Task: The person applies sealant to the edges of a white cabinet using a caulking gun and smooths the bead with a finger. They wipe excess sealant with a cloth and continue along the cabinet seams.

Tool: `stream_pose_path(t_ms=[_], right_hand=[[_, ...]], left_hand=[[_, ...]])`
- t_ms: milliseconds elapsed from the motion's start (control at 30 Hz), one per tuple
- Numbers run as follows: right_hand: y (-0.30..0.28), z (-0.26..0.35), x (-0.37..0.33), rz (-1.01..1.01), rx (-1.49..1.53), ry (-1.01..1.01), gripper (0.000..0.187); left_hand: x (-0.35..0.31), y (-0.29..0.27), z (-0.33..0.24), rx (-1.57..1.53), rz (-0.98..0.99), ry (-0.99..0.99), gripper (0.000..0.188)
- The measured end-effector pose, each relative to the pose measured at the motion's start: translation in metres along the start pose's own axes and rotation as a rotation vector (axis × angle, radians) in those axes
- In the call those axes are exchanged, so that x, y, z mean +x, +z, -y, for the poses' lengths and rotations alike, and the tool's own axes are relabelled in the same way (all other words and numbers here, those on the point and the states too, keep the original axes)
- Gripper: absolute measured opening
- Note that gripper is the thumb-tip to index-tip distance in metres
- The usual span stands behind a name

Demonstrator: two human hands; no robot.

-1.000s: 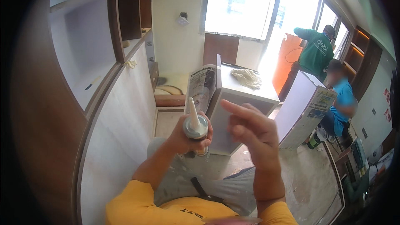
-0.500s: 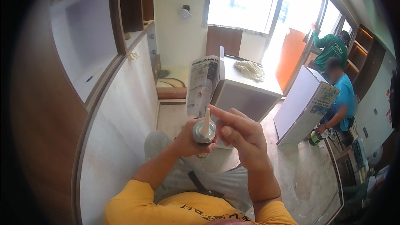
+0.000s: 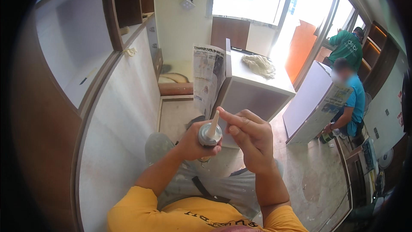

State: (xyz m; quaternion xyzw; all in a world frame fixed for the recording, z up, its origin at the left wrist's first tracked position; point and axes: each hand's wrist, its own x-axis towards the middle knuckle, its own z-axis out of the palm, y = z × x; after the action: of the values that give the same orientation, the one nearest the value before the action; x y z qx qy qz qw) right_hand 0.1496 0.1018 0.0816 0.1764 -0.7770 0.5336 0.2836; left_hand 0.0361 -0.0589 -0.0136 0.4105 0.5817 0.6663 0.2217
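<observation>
Dark lettering (image 3: 214, 220) crosses the yellow shirt (image 3: 137, 208) nearest me. I have the left hand (image 3: 192, 143) closed around one tube (image 3: 205, 136) above the lap (image 3: 176, 184); the right hand (image 3: 251, 135) — index extended, thumb apart — meets the single pale nozzle (image 3: 213, 123). Beyond stand two white cabinets (image 3: 253, 99) with printed newspaper (image 3: 204, 77), then two co-workers (image 3: 355, 103), one green shirt (image 3: 346, 47) white-lettered.

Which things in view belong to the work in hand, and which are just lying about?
In use: silver-topped tube in the left hand; its pale nozzle, right hand with forefinger at the tip.
Lying about: crumpled cloth on the white cabinet; thin tool at left.
</observation>
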Motion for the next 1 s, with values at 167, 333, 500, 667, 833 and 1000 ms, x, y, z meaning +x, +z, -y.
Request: stream_pose_path(t_ms=[167,333,500,667,833,1000], right_hand=[[-0.001,-0.014,-0.002,-0.001,-0.032,-0.042,0.033],[-0.024,-0.043,-0.022,-0.036,0.527,0.324,0.033],[-0.061,-0.153,-0.051,-0.02,0.487,0.737,0.029],[-0.054,-0.331,-0.079,0.14,0.249,1.235,0.021],[0.002,-0.466,-0.146,0.117,0.317,1.509,0.02],[0.083,-0.559,-0.23,0.119,0.375,1.622,0.023]], left_hand=[[0.009,-0.001,0.019,0.133,-0.14,0.005,0.023],[0.027,-0.015,0.038,0.109,-0.38,0.02,0.024],[0.055,-0.065,0.032,0.064,-0.47,0.104,0.033],[0.101,-0.09,0.011,0.263,-0.547,0.173,0.028],[0.124,-0.102,0.019,0.318,-0.466,0.226,0.035],[0.121,-0.145,0.082,0.04,-0.51,0.203,0.047]])
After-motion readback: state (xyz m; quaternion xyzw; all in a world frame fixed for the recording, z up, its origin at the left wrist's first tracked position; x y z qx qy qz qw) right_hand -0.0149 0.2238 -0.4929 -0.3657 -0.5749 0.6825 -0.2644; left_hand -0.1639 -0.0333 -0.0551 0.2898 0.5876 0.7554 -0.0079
